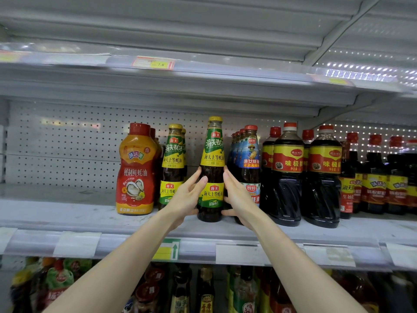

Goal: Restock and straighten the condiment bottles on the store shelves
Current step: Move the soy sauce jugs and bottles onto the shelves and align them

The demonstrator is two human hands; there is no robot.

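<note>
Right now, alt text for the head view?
A person's left hand and right hand hold a yellow-capped sauce bottle upright on the shelf, between a matching bottle and blue-labelled bottles; dark soy bottles stand further right.

Upright near the front edge of the middle shelf [90,213], held between left hand [185,199] and right hand [239,197]: an oyster sauce bottle [212,170]. Just left, a matching bottle [172,163], then a squeeze bottle [135,170]. Right, a bottle row [250,159] running back, then soy sauce jugs [287,175]. Below, seemingly more sauces [203,290].
</note>
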